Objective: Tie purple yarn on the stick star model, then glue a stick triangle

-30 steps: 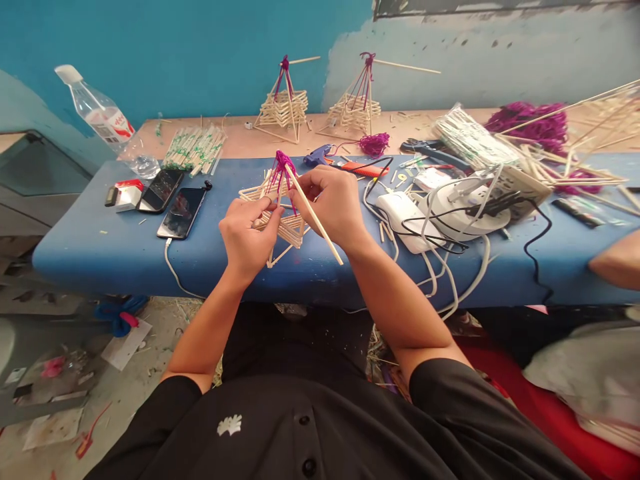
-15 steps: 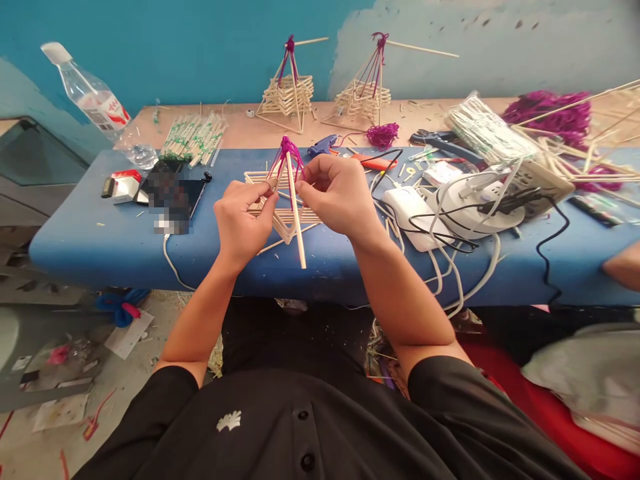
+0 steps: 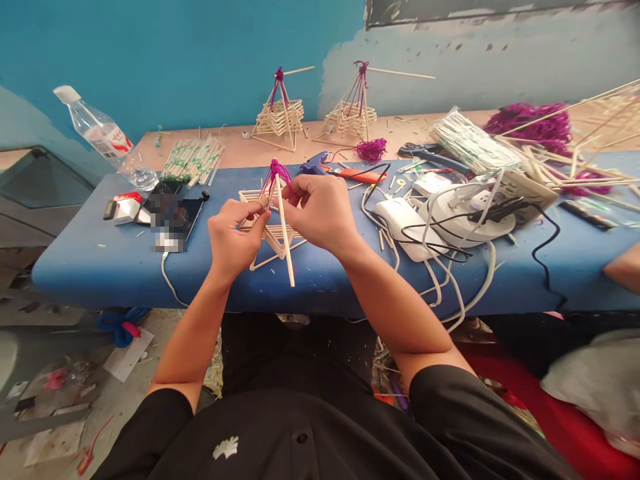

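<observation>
A small stick frame (image 3: pixel 273 235) of stacked pale skewers, tied at its peak with purple yarn (image 3: pixel 277 170), stands over the blue padded bench (image 3: pixel 90 257). My left hand (image 3: pixel 233 233) pinches the frame's left side. My right hand (image 3: pixel 316 208) grips the top near the yarn, and a long skewer (image 3: pixel 285 233) slants down from there toward me. Both hands are closed on the frame.
Two finished stick frames (image 3: pixel 280 115) (image 3: pixel 350 110) stand at the back on the wooden ledge. A blue glue gun (image 3: pixel 315 162), purple yarn ball (image 3: pixel 373 149), phones (image 3: pixel 173 210), water bottle (image 3: pixel 97 130), wrapped skewers (image 3: pixel 193 159), white power strips with cables (image 3: pixel 440 223) lie around. Another person's arm (image 3: pixel 623 267) is at right.
The long skewer has swung from slanting right to pointing almost straight at me. My hands turned the frame slightly and shifted a little left; the camera tilted.
</observation>
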`<act>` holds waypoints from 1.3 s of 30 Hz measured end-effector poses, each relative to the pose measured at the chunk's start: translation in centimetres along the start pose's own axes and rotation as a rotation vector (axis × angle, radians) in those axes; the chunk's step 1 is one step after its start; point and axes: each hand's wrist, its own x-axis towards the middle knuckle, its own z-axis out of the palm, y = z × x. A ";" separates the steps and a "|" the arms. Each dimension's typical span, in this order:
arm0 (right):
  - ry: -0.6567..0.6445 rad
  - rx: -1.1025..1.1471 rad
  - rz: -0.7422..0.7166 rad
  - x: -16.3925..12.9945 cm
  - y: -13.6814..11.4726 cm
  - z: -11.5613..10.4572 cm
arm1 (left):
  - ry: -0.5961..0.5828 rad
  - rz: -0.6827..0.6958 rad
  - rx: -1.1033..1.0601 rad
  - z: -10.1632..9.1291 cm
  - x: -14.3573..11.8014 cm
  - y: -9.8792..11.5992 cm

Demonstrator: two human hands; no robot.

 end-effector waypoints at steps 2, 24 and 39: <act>0.000 -0.027 -0.012 0.1 0.0 0.0 | 0.013 0.011 -0.009 0.0 0.0 0.0; -0.030 -0.133 -0.115 0.2 -0.2 -1.4 | -0.093 0.044 -0.020 -0.1 0.8 0.4; 0.003 -0.085 -0.421 1.8 0.3 -2.0 | -0.158 0.075 -0.090 -0.5 1.5 -0.2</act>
